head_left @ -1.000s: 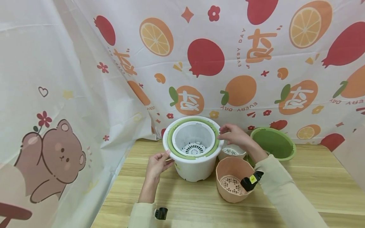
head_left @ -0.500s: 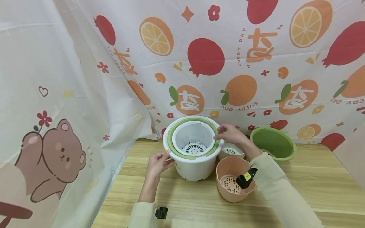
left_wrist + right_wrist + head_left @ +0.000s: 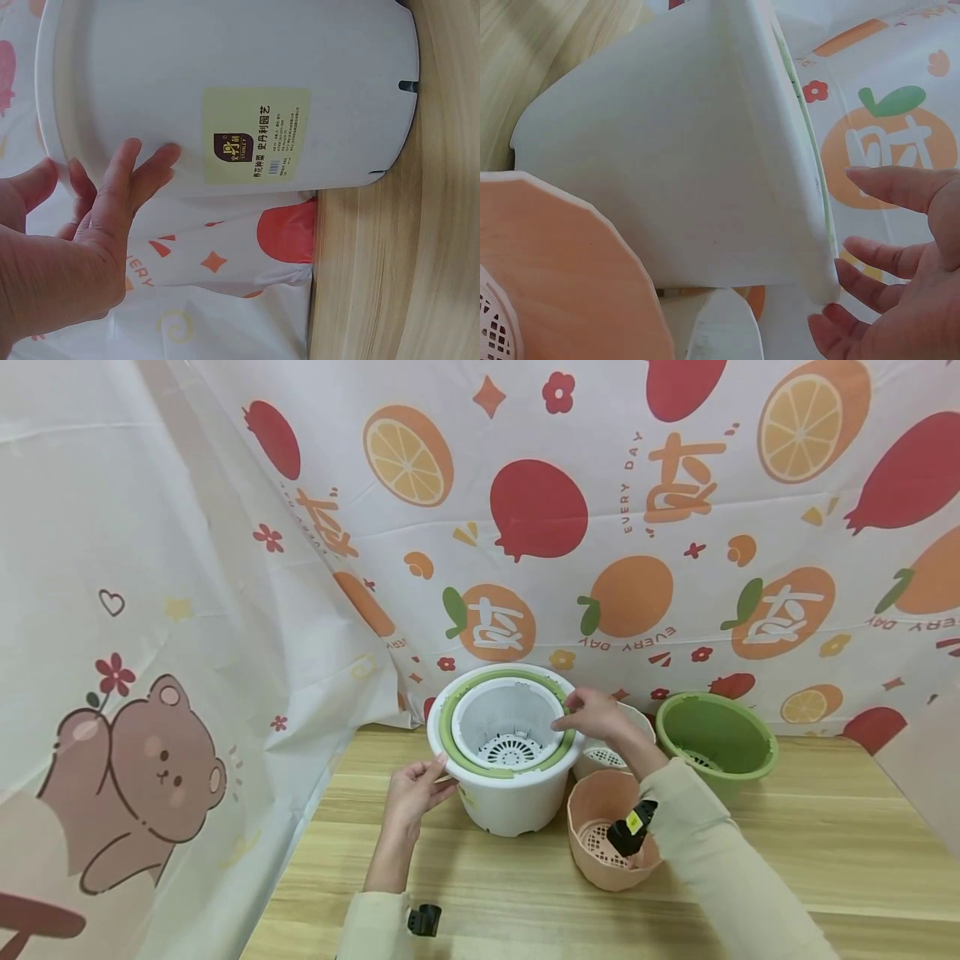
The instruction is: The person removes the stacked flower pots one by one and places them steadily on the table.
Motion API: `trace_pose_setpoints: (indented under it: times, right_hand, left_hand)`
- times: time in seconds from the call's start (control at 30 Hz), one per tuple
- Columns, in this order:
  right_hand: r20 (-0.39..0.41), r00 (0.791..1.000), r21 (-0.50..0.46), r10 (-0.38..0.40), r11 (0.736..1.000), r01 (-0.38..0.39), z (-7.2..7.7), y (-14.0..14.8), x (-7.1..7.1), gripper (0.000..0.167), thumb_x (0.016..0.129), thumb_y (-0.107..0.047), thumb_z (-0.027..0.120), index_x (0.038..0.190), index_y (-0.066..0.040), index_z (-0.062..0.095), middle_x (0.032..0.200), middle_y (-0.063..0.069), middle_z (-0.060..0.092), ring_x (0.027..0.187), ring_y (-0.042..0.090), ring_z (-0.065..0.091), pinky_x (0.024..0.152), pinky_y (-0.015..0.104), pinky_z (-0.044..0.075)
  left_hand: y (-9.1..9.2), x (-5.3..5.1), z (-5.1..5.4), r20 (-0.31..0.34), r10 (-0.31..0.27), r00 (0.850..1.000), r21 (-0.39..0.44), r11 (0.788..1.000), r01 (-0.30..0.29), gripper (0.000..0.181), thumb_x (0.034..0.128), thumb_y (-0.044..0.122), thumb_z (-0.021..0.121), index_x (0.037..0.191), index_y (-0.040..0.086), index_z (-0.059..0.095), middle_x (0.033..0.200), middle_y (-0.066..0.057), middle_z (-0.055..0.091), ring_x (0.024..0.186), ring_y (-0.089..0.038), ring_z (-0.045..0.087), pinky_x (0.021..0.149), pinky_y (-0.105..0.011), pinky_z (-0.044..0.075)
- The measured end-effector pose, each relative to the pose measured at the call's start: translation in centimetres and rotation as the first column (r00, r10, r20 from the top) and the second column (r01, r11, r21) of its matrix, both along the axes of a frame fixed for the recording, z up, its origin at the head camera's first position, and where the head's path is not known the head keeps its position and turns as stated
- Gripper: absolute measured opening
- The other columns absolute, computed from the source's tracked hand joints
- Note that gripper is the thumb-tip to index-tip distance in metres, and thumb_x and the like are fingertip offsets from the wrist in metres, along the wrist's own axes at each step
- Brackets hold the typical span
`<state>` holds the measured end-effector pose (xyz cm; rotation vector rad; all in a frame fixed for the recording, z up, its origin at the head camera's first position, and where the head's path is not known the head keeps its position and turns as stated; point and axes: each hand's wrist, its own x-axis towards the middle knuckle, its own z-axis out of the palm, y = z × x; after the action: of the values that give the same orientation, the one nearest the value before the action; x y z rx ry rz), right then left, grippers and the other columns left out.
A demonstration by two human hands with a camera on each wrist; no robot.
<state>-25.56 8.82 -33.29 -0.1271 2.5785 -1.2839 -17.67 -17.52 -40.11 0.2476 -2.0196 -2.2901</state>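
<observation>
A large white plastic flower pot [image 3: 512, 812] stands upright on the table, with a green-rimmed pot [image 3: 447, 724] and a smaller white pot [image 3: 491, 714] nested inside it. Slots pierce the bottom of the innermost one. At the outer pot's left rim, my left hand [image 3: 411, 795] holds on with the thumb on top and fingers beneath; a label [image 3: 259, 135] shows on the wall beside them in the left wrist view. Over the right side of the nested rims reaches my right hand [image 3: 600, 717], its fingers spread. In the right wrist view some fingertips lie against or very near the outer rim.
A peach pot [image 3: 595, 795] with a grid bottom stands to the right front. Behind it are a small white pot [image 3: 640, 720], partly hidden by my right arm, and a green pot [image 3: 723, 727]. Printed cloth [image 3: 435, 543] hangs close behind the wooden table [image 3: 487, 902].
My right hand has shifted left, farther over the rims toward the innermost pot's opening. The left hand and the pots stay in place.
</observation>
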Motion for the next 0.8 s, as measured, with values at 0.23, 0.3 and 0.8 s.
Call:
trace_pose_setpoints:
  times: [0.23, 0.3, 0.8]
  right_hand:
    - [0.001, 0.999, 0.048, -0.052, 0.998, 0.052, 0.1, -0.6, -0.1, 0.039, 0.077, -0.015, 0.073, 0.106, 0.002, 0.053, 0.104, 0.015, 0.05, 0.107, 0.032, 0.03, 0.079, 0.036, 0.04]
    - [-0.004, 0.998, 0.064, -0.056, 0.996, 0.056, 0.1, -0.8, -0.1, 0.038, 0.076, -0.014, 0.073, 0.104, 0.002, 0.053, 0.101, 0.014, 0.05, 0.106, 0.031, 0.03, 0.079, 0.036, 0.04]
    - [-0.073, 0.996, 0.243, -0.057, 0.967, 0.073, -0.4, -2.5, -0.5, 0.044, 0.073, -0.018, 0.075, 0.106, 0.0, 0.051, 0.104, 0.013, 0.051, 0.105, 0.032, 0.034, 0.079, 0.041, 0.04]
  left_hand:
    - [0.4, -0.2, 0.6, 0.099, 0.042, 0.994, -0.035, 0.999, -0.038, 0.028, 0.0922, 0.017, 0.056, 0.093, -0.011, 0.057, 0.088, -0.013, 0.062, 0.077, -0.021, 0.065, 0.074, -0.03, 0.056]
    - [0.4, -0.3, 0.6, 0.109, 0.043, 0.993, -0.037, 0.999, -0.04, 0.026, 0.0927, 0.015, 0.055, 0.093, -0.011, 0.056, 0.086, -0.01, 0.062, 0.075, -0.019, 0.065, 0.074, -0.029, 0.057]
    - [0.4, -0.3, 0.5, 0.096, 0.046, 0.994, -0.029, 0.999, -0.043, 0.025, 0.0926, 0.013, 0.055, 0.092, -0.011, 0.056, 0.084, -0.008, 0.062, 0.075, -0.018, 0.065, 0.073, -0.028, 0.057]
